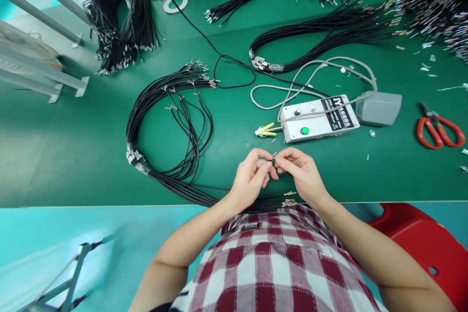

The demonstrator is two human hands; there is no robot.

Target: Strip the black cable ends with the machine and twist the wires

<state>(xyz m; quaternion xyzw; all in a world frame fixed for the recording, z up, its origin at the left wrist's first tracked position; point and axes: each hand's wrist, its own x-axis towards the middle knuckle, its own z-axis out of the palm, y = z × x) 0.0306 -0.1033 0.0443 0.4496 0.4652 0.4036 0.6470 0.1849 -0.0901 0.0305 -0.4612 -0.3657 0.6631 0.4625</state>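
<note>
My left hand (pixel 252 173) pinches the end of a black cable just above the table's front edge. Fine bare wires (pixel 274 155) fan out from that end, and the fingertips of my right hand (pixel 299 171) are closed on them. A curved bundle of black cables (pixel 133 122), bound with clear wrap, lies to the left and runs under my left wrist to stripped ends (pixel 288 202) by my apron. Just beyond my hands sits a white box (pixel 310 122) with a green button and a yellow clip (pixel 266 130) on its left end.
A grey pedal (pixel 380 108) and its looped grey cord stand right of the box. Red-handled cutters (pixel 438 129) lie farther right. More cable bundles (pixel 285 63) and a tape roll (pixel 175 4) are toward the back. A red stool (pixel 420 248) is at my right.
</note>
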